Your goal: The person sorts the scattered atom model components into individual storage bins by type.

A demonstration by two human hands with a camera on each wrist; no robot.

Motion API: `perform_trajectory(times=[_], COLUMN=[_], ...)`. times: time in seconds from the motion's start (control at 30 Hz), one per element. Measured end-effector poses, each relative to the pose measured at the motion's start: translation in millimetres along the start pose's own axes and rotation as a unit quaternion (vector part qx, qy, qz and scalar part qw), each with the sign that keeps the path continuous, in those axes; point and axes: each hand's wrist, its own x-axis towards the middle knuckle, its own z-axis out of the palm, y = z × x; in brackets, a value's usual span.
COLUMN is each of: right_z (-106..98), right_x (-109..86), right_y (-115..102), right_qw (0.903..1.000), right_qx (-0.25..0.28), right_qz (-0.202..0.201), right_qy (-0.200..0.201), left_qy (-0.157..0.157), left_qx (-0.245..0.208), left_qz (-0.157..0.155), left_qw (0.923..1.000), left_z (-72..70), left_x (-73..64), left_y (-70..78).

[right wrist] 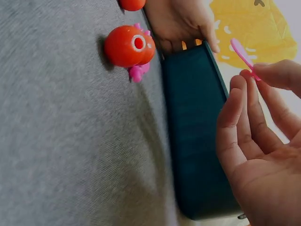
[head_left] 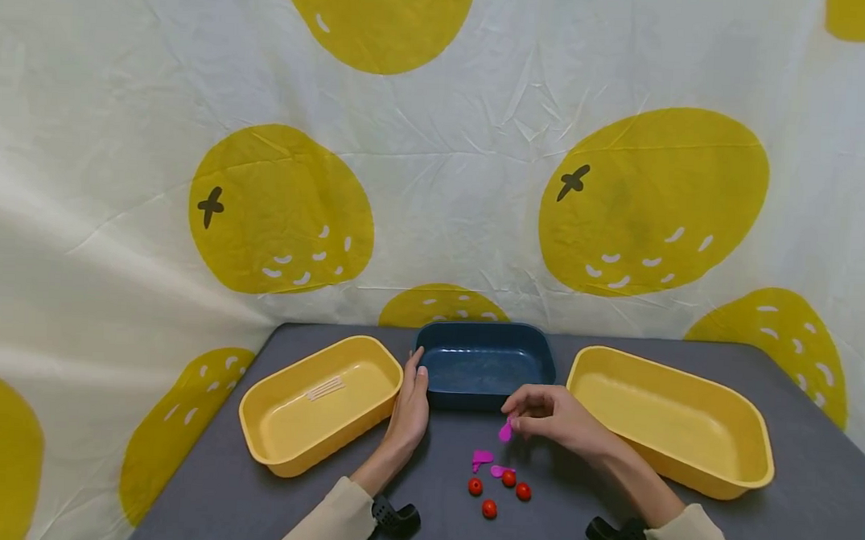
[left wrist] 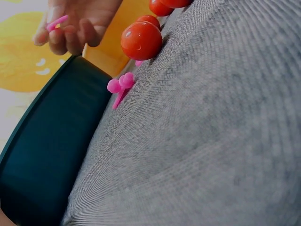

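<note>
My right hand point(head_left: 560, 419) pinches a small pink plastic piece point(right wrist: 242, 52) with a flat rounded end between thumb and fingertips, just in front of the dark blue bin point(head_left: 486, 403). My left hand point(head_left: 410, 406) lies along that bin's left side with straight fingers, seeming to touch it. On the table, in front of the bin, lie a pink knobbed piece point(head_left: 482, 457) and a second pink piece point(head_left: 497, 471). Several small red balls point(head_left: 490, 508) lie near them; one red ball point(right wrist: 123, 46) shows a pale-rimmed hole in the right wrist view.
A yellow bin point(head_left: 301, 456) on the left has several thin pale sticks point(head_left: 325, 388) lying inside. Another yellow bin point(head_left: 685, 462) stands on the right, near my right forearm. A white cloth point(head_left: 463, 223) with yellow fruit shapes hangs behind the grey table point(head_left: 248, 508).
</note>
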Motion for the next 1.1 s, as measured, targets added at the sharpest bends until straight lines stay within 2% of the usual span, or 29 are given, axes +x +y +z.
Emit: perform_trajectory(times=[0.13, 0.27, 0.4, 0.53, 0.7, 0.83, 1.1], right_z=[-1, -2, -4, -6, -9, -10, -10], right_x=[4.5, 12.6, 21.4, 31.0, 43.5, 54.1, 77.4], right_y=[-7, -14, -20, -27, -35, -40, -45], right_qw=[0.9999, 0.9997, 0.9996, 0.9997, 0.9989, 0.9978, 0.9959], right_qx=[-0.003, -0.016, -0.018, -0.023, -0.026, -0.017, -0.011], right_qz=[0.005, -0.008, -0.017, -0.002, 0.016, 0.03, 0.059], right_qy=[0.009, 0.018, 0.011, 0.01, 0.036, 0.056, 0.067], left_qy=[0.007, 0.016, 0.022, 0.024, 0.025, 0.024, 0.029], left_qx=[0.003, 0.005, 0.008, 0.01, 0.007, 0.008, 0.002], left_qz=[-0.006, -0.012, -0.014, -0.006, 0.005, 0.001, -0.01], left_qw=[1.0, 0.9998, 0.9996, 0.9996, 0.9997, 0.9997, 0.9995], left_z=[0.7, 0.9, 1.6, 2.0, 1.5, 1.0, 1.1], left_x=[0.1, 0.8, 0.8, 0.8, 1.4, 1.6, 1.7], left_y=[0.1, 0.5, 1.3, 1.6, 1.1, 0.4, 2.2])
